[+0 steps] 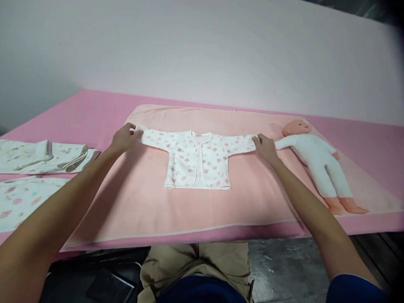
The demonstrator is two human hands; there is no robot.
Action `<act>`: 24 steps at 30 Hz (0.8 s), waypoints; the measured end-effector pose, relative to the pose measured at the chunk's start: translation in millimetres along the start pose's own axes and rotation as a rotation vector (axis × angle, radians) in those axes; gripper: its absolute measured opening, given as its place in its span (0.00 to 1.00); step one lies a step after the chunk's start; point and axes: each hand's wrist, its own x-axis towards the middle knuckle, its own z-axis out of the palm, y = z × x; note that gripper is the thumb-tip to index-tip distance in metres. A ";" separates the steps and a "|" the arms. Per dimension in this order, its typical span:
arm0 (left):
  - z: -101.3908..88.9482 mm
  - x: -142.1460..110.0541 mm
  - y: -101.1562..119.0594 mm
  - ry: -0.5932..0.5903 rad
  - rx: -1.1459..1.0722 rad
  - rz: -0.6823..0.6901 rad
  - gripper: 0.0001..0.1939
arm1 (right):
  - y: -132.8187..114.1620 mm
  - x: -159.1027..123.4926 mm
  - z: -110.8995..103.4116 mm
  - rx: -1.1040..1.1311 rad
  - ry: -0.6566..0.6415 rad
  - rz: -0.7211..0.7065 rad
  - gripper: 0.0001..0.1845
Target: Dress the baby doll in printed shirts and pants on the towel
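Observation:
A white baby jacket (186, 162) with a small pink print lies flat, front side up, its sleeves stretched out sideways. My left hand (126, 138) pinches the cuff of the sleeve on the left. The other cuff is between the fingers of my right hand (265, 147). Beneath the jacket spreads a peach blanket (142, 206) with a pale edge. Just beyond my right hand, a baby doll (315, 158) in a white cloth body lies on its back, one arm reaching toward my wrist.
On the left are folded white baby clothes with brown trim (67, 158) and a printed white garment (28, 200), partly behind my left forearm. A pink cover (72, 113) lies over the table against a pale wall (202, 54). Below the front edge is a dark flat object (110, 286).

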 end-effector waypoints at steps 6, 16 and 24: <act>14.7 -10.0 -3.5 -0.029 0.435 0.006 0.29 | -13.0 0.1 26.6 -0.151 -0.063 0.036 0.20; 48.7 -13.2 101.6 -0.216 0.105 0.696 0.23 | -163.6 -99.0 23.5 0.454 -0.204 -0.456 0.09; 102.1 -5.3 150.0 -0.533 0.097 0.757 0.17 | -219.8 -137.8 49.8 0.528 -0.432 -0.373 0.20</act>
